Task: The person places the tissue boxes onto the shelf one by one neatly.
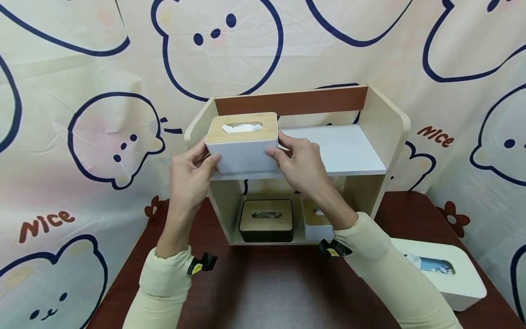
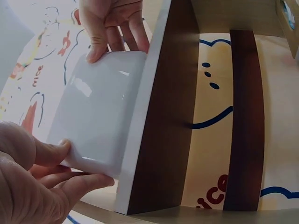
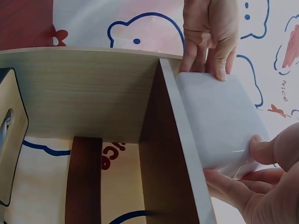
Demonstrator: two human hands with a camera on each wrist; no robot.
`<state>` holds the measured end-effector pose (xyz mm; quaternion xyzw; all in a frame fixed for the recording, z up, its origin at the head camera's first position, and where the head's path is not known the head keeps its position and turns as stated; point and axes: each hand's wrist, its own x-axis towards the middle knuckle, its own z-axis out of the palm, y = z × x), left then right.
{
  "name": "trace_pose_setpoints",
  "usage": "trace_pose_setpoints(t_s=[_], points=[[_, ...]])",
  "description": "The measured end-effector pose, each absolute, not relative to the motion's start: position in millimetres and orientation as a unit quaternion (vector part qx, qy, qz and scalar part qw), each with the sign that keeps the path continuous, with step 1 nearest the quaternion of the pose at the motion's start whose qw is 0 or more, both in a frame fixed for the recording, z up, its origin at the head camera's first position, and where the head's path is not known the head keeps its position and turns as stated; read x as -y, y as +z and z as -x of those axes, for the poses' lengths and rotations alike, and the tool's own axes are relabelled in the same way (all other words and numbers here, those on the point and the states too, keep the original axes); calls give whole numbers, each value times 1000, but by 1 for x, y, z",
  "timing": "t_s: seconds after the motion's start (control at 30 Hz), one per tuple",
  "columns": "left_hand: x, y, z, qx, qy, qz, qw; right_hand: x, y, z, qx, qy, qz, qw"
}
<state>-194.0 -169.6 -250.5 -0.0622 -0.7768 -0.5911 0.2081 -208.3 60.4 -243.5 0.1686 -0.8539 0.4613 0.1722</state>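
A white tissue box point(image 1: 242, 155) with a light wood lid and a tuft of tissue in its slot is at the left part of the upper shelf point(image 1: 349, 148). My left hand point(image 1: 191, 173) grips its left end, thumb on the front face. At the other end my right hand point(image 1: 302, 162) holds the box, its thumb on the front near the corner. Both wrist views show the box's smooth white front point(image 2: 100, 109) right at the shelf's edge, with fingers at either end. The box's back is hidden.
On the lower level of the wooden shelf unit point(image 1: 388, 119) sit a black tissue box with wood lid point(image 1: 267, 224) and a white one point(image 1: 314, 226), partly behind my right arm. A larger white tissue box point(image 1: 464, 274) stands on the dark table point(image 1: 263, 292) at right.
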Motion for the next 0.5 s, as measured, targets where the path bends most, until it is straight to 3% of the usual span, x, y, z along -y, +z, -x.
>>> trace_pose_setpoints(t_s=[0.5], points=[[161, -255, 198, 797, -556, 21, 235, -57, -247, 214, 862, 450, -151, 176]])
